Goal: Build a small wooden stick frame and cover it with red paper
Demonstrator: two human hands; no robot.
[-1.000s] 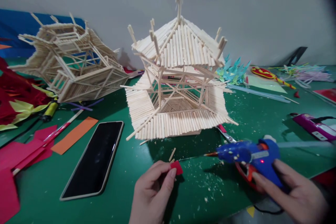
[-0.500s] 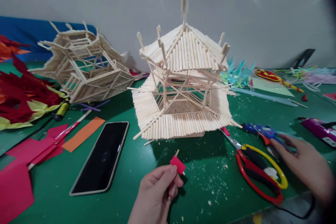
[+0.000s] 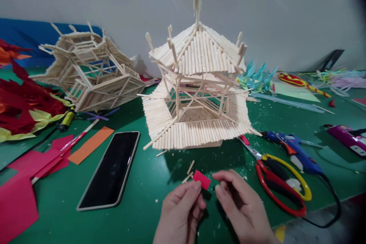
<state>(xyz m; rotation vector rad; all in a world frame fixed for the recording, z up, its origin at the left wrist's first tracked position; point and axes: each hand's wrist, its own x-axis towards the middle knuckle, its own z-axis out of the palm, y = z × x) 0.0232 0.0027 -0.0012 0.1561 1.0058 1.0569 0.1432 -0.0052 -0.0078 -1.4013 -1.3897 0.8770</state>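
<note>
Between thumb and forefinger, my left hand point(image 3: 183, 209) pinches a small red paper piece point(image 3: 202, 180) by its left corner. My right hand point(image 3: 243, 202) is just right of the paper, thumb and forefinger parted, with nothing visible between them. Short wooden sticks point(image 3: 190, 167) show just beyond the paper, near my left fingertips. Behind both hands stands a pagoda-like model point(image 3: 197, 95) built of thin wooden sticks, its roof tiers upright. A blue glue gun point(image 3: 303, 154) lies on the table to the right, beside scissors point(image 3: 283, 187) with red and yellow handles.
A phone point(image 3: 110, 171) lies left of my hands, near an orange paper strip point(image 3: 91, 145) and red paper point(image 3: 17, 209). A second stick model point(image 3: 94, 72) rests tilted at the back left. A purple power strip point(image 3: 345, 139) is at the right. Shavings dot the green table point(image 3: 128, 225).
My right hand has left the glue gun and moved left, close to the red paper. My left hand has shifted slightly right with the paper. The wooden sticks now show apart from the paper.
</note>
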